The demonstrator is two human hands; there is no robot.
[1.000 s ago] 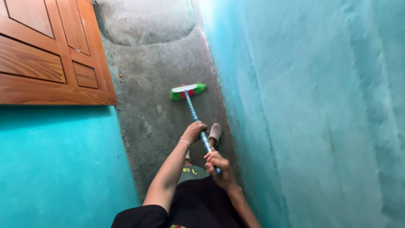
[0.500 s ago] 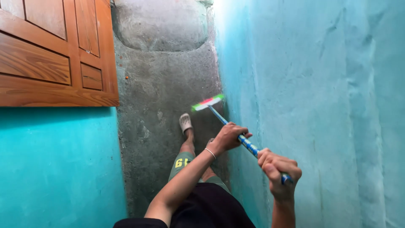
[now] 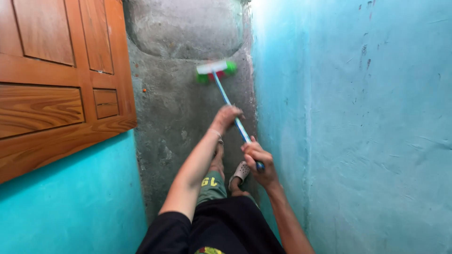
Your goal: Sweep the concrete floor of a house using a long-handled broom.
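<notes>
We look down a narrow passage where both hands grip a broom [image 3: 229, 103] by its blue-and-white patterned handle. The left hand [image 3: 226, 118] sits further along the shaft, its fingers [image 3: 234, 113] wrapped around it, though motion blur softens their outline. The right hand [image 3: 258, 161] holds the near end, fingers [image 3: 250, 151] clamped tight on the handle, which hides its tip inside the fist. Well ahead of both sets of fingers, the broom head [image 3: 215, 70], with a white top and green and red bristles, rests on the grey concrete floor [image 3: 174, 117] at the foot of a rounded concrete step [image 3: 183, 26]; it too is blurred. Below the hands we see a pale slipper [image 3: 240, 171] just under the right fingers, the other foot mostly hidden behind the left forearm. Green shorts [image 3: 210, 184] carry a yellow printed marking, partly covered by the arm. A black shirt [image 3: 221, 228] is cut off at the bottom edge. To the left of the fingers stands a brown panelled wooden door [image 3: 56, 80], cropped by the frame, above a turquoise wall [image 3: 70, 207]. To their right rises a second turquoise wall [image 3: 358, 127], scuffed and uneven.
</notes>
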